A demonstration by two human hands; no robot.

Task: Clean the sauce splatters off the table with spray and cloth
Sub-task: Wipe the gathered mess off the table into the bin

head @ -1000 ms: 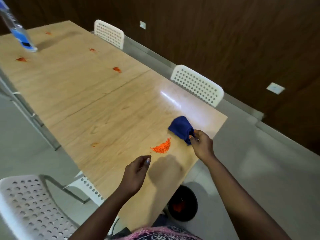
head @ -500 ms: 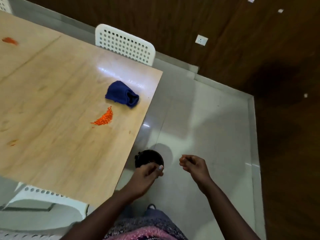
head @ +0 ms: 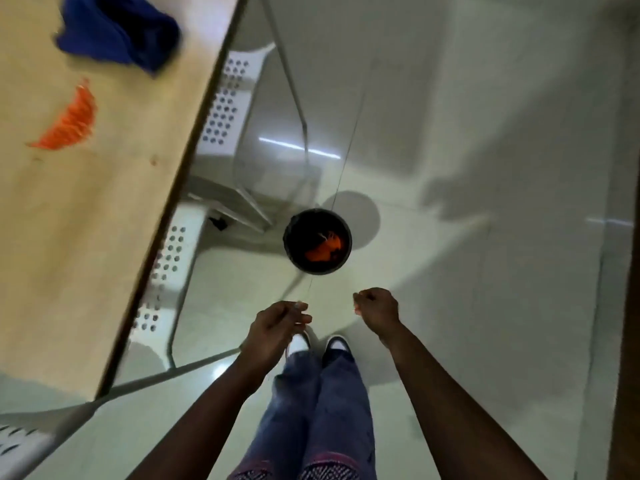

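A crumpled blue cloth (head: 117, 32) lies on the wooden table (head: 86, 237) near its right edge, with no hand on it. Just below the cloth is a curved orange sauce smear (head: 67, 123). Both my hands hang over the floor, off the table. My left hand (head: 273, 327) has loosely bent fingers and holds nothing. My right hand (head: 377, 310) is curled into a fist with nothing visible in it. The spray bottle is out of view.
A black bin (head: 294, 220) with orange scraps inside stands on the pale tiled floor just ahead of my hands. White perforated chairs (head: 221, 109) are tucked under the table's edge, and another chair (head: 20, 441) shows at the bottom left. My feet stand below the bin.
My right hand let go of the cloth, which stays on the table. Both hands moved off the table towards the bin, and the view swung down to the floor.
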